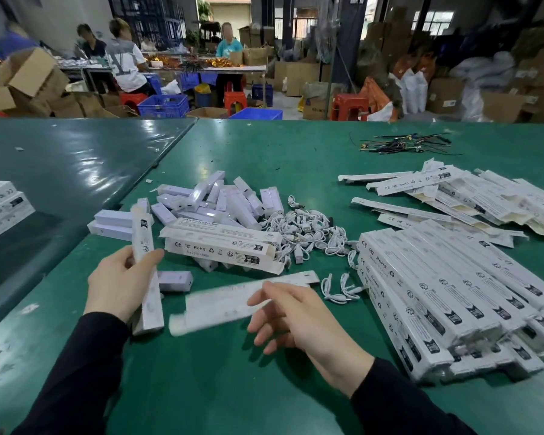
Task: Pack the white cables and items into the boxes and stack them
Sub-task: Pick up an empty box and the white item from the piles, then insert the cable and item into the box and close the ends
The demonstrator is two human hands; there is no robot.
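Observation:
My left hand [120,282] grips a long white box [146,268] held nearly upright at the table's near left. My right hand [291,315] hovers with relaxed, spread fingers over a blurred flat white box [223,301] lying on the green table [220,387]; I cannot tell whether the fingers touch it. A tangle of white cables [308,235] lies in the middle. Behind it sits a heap of small white items [214,200]. A printed long box [220,246] lies across that heap. Packed boxes are stacked at the right [446,296].
Flat unfolded boxes [446,189] spread over the far right. A bundle of dark wires [402,146] lies near the far edge. More boxes [0,208] sit on the left table. People work at distant tables among cartons and blue crates [164,105].

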